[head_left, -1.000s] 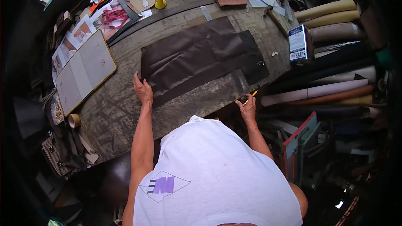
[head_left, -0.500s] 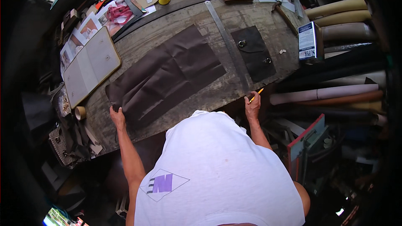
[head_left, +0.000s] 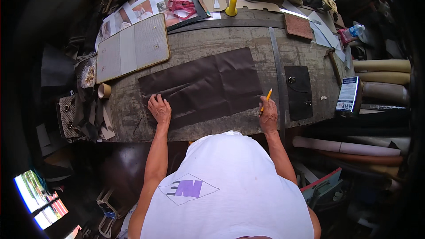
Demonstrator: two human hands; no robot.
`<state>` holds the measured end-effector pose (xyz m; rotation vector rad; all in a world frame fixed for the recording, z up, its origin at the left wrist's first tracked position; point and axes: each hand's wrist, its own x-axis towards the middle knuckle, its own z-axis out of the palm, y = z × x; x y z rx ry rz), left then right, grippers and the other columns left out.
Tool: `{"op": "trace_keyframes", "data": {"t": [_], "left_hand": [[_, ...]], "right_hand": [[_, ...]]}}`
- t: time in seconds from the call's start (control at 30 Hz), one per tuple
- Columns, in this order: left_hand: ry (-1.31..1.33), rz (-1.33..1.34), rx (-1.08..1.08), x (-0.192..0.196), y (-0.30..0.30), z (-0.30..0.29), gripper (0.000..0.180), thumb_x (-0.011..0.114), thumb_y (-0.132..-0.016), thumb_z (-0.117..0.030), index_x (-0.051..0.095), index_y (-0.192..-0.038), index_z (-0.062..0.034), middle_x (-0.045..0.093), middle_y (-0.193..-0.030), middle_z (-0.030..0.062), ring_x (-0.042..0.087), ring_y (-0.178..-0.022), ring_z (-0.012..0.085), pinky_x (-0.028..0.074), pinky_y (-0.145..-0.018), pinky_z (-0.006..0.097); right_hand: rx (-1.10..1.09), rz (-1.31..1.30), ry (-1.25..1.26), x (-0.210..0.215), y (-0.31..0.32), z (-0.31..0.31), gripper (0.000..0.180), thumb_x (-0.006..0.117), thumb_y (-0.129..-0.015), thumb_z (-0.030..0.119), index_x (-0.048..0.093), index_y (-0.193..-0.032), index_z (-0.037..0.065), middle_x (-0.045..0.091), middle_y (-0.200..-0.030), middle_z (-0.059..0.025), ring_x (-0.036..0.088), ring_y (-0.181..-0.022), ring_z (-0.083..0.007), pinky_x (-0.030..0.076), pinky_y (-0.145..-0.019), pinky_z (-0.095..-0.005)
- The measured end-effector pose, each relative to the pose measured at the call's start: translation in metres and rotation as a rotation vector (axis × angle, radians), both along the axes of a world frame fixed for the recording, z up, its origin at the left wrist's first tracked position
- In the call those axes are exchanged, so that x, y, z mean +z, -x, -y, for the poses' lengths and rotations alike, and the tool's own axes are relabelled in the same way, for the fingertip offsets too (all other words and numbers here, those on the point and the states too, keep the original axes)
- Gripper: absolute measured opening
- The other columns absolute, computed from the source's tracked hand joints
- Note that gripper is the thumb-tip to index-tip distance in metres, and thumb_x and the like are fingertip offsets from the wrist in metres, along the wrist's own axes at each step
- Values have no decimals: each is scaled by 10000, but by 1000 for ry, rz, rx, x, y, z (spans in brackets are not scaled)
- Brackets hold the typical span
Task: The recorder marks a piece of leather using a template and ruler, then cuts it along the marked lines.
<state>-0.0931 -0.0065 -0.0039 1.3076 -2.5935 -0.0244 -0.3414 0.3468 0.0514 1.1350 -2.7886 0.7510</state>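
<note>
A creased dark brown sheet, perhaps leather or fabric, lies on the worn table. My left hand rests on its lower left part, fingers stretched out over it. By the sheet's lower right corner, my right hand holds a yellow pencil, its tip pointing up and away from me. Just right of the sheet lies a long metal ruler. Beyond the ruler is a dark flat leather piece with two round metal fittings.
At the left stand a light board with a tan border and a tape roll. Along the back are a black square, a yellow cone and a reddish block. A hammer and a tin sit at right, near material rolls.
My left hand has shifted from the sheet's corner to lie on the sheet. The right hand, with the pencil, has moved from the table edge up beside the sheet. The view has turned.
</note>
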Motion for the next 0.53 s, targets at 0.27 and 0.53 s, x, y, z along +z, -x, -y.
{"op": "trace_keyframes", "data": {"t": [0.27,0.53], "left_hand": [[-75,-65,40,0,-2,8,350,643,-844,-132,574,-1165,-12,481,-1215,157,453,-1179,346,391,-979,484],[-188,-160,50,7,53,59,310,652,-859,-134,605,-1154,-53,483,-1239,136,430,-1214,349,356,-1028,502]], "right_hand": [[281,8,-21,-29,54,114,468,686,-767,6,567,-1218,48,582,-1165,-153,530,-1138,-331,444,-916,-435],[-68,123,-20,-29,117,100,329,644,-874,73,585,-1197,66,598,-991,-157,580,-951,-362,470,-847,-451]]}}
